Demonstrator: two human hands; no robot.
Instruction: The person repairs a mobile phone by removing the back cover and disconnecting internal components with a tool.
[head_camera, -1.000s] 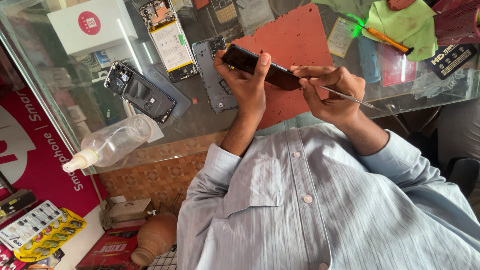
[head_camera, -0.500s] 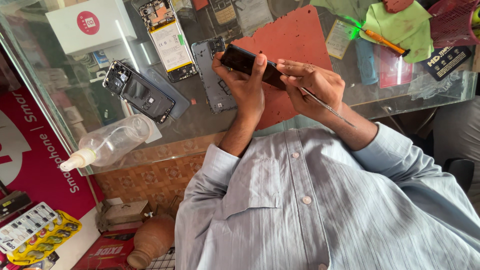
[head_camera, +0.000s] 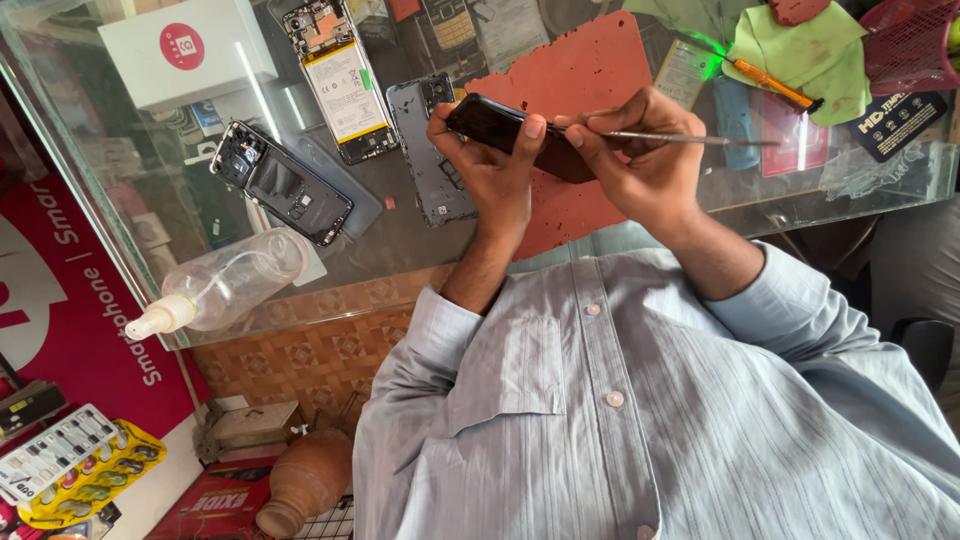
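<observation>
My left hand (head_camera: 492, 165) grips a dark phone (head_camera: 497, 122) from below, thumb pressed on its near edge, holding it above the red work mat (head_camera: 585, 60). My right hand (head_camera: 640, 165) sits against the phone's right end. It pinches a thin metal tool (head_camera: 690, 137) that lies level and points right. The phone's right half is hidden behind my right fingers. Both forearms come up from my pale striped shirt.
On the glass counter (head_camera: 400, 250) lie an opened phone with its battery showing (head_camera: 335, 80), a grey back cover (head_camera: 432, 160), a dark phone frame (head_camera: 280, 185), a white box (head_camera: 190, 55) and a spray bottle (head_camera: 230, 285). An orange-handled screwdriver (head_camera: 770, 85) rests on green cloth (head_camera: 800, 45).
My right hand has shifted left against the phone, and the metal tool has swung from slanting down-right to lying level. My left hand keeps its hold.
</observation>
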